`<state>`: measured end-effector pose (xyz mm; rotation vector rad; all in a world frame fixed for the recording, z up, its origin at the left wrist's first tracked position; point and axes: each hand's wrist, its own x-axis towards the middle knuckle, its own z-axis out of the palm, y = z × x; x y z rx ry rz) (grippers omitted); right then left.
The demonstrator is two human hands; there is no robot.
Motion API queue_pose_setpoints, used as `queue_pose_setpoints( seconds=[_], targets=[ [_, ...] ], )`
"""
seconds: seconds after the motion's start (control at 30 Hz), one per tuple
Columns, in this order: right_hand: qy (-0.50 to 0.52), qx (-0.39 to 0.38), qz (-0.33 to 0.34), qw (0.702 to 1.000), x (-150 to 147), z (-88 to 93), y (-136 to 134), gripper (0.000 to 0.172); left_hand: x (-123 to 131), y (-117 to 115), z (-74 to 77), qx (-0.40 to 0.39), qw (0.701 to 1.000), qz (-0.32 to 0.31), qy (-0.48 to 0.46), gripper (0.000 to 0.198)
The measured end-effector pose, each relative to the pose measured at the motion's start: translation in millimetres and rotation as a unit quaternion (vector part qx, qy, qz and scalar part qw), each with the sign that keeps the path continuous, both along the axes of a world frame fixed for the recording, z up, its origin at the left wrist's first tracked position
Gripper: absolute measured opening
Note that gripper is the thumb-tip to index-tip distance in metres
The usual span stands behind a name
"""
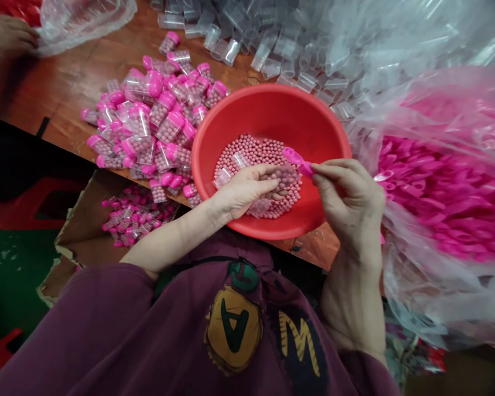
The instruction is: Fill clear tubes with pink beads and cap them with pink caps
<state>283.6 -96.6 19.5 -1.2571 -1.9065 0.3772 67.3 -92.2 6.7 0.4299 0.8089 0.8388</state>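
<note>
Here's the pink piece (293, 156) over the red bowl (268, 99), pinched in the right hand (350, 203), its long axis slanting from those fingertips away and leftward! The left hand (247, 190) cups a clear tube (284, 175) of beads just below it, nearer the wearer; right hand closest to the piece, naturally. Whether piece and tube touch, I can't tell. The tube's mouth is hard to make out, fingers hide part of its wall, and another person's hand (9, 38) is cut off at the left edge.
</note>
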Motion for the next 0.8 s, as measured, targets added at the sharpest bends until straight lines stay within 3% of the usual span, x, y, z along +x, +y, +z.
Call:
queue_pose_setpoints(
  seconds=[0.13,0.33,0.5,0.63,0.8],
  targets=[
    [-0.015,-0.042,0.039,0.998,-4.4,1.4,-0.4,0.015,-1.1,-2.5,2.9,-0.009,1.000,-0.013,0.002,0.017],
    [-0.091,0.029,-0.005,0.995,4.2,-7.0,4.7,0.022,-0.5,-1.0,4.5,-0.038,0.999,0.012,-0.003,0.013],
    [0.034,-0.005,-0.073,0.997,-6.4,-4.9,2.4,0.016,1.6,1.7,9.1,-0.048,0.999,0.013,-0.012,0.015],
    [0.098,-0.075,-0.057,0.991,-21.2,-8.1,-1.0,0.015,2.5,0.4,12.1,-0.046,0.998,0.025,-0.017,0.010],
    [0.124,-0.080,-0.046,0.988,-29.3,-13.6,-1.0,0.013,2.6,-2.5,12.1,-0.046,0.999,0.015,-0.006,0.008]
  ],
)
